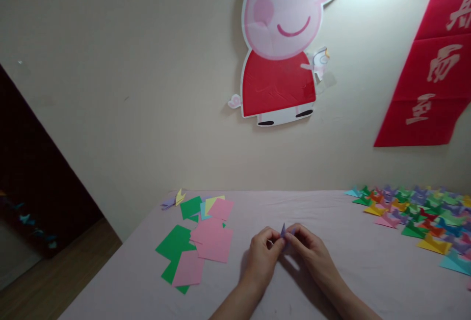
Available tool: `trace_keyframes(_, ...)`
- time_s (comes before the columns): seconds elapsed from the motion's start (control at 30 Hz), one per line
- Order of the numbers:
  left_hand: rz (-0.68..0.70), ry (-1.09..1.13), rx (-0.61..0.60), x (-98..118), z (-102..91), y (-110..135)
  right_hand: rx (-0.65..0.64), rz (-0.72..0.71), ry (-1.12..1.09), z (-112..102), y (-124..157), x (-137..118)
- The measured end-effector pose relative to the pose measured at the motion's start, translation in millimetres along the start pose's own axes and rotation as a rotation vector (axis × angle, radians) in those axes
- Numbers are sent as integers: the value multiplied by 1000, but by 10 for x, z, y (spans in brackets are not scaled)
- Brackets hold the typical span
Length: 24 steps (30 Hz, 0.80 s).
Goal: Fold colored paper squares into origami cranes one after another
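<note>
The left hand (262,256) and right hand (308,249) meet fingertip to fingertip on the desk (390,276), both pinching a small purple folded paper (283,230) that stands up between them. Left of the hands lie flat green and pink paper squares (206,244). Well to their right is a spread of folded paper pieces (423,214) in many colours. Beyond the hands, a pig cutout (281,50) and a red banner (429,74) hang on the wall.

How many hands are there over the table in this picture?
2. The left hand and the right hand are both at the front middle of the table, pinching one purple folded paper between them. No other hand shows.
</note>
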<state>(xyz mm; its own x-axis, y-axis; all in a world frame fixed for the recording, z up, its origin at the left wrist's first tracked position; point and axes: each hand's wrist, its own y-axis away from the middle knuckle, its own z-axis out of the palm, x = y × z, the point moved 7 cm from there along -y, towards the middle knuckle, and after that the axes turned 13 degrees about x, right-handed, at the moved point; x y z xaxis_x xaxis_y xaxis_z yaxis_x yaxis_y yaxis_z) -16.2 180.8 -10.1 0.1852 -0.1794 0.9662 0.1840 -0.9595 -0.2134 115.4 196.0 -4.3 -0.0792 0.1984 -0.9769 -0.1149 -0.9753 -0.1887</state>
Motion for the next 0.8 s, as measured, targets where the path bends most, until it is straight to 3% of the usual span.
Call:
trace_keyframes(0.4, 64, -209, -21, 136, 16, 93, 180, 64, -34, -209, -42, -21)
trace_keyframes(0.53, 94, -133, 47, 207, -33, 82, 132, 70, -66, -159, -21, -15)
trace_keyframes(0.67, 54, -76, 45, 157, -13, 39, 22, 76, -73, -56, 20, 15)
trace_keyframes(0.8, 86, -104, 47, 150, -13, 15, 13, 96, -60, -37, 18, 24)
